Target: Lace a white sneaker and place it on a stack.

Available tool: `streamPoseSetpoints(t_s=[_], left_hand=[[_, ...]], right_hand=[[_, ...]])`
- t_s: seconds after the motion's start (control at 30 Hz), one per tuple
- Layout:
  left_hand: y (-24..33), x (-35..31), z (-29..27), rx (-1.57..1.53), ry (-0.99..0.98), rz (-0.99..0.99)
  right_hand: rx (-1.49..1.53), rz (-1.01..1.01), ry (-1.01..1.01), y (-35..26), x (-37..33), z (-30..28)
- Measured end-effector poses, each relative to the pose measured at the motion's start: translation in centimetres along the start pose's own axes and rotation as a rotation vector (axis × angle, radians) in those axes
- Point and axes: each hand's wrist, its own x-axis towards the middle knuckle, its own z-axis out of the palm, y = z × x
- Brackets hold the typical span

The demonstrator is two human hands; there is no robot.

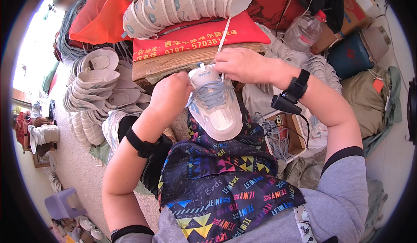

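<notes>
Your apron (226,191), dark with bright triangles and lettering, fills the near foreground over your lap, and a white shoe (216,108) with pale blue trim rests on it, toe toward you and tongue pointing away. Your left hand (168,96) is closed against the shoe's left side near the eyelets, steadying it; the fingers are hidden behind the hand, so you cannot tell exactly what they pinch. Your right hand (243,65) sits over the tongue end, fingers curled shut on a white lace (224,33) that runs up and away from the shoe. Grey-blue lacing already crosses the upper. Both wrists carry black bands, and a small black device (284,104) hangs from the right one. Just beyond the shoe is a wooden block (173,62) under a red cushion (195,36), with a row of finished shoes (182,4) stacked on top. Stacks of insoles (93,86) lie to your left, a plastic bottle (304,30) to your right, and a grey stool (65,204) stands low on the floor at left.
</notes>
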Motion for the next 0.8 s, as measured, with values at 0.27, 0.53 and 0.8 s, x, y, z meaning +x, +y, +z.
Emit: streamPoseSetpoints(t_s=[0.27, 0.53, 0.8], left_hand=[[-2.7, 1.7, -1.5, -0.529, -0.362, -0.061], [-3.3, 1.7, -0.5, -0.133, -0.18, 0.104], [-0.5, 0.4, 2.9, -0.559, 0.316, -0.035]], right_hand=[[0.333, 0.092, -0.104, 1.2, -0.5, 0.5], [0.763, 0.716, -0.035, -0.2, 0.1, 4.0], [0.377, 0.546, 0.549, -2.4, 3.1, 2.8]])
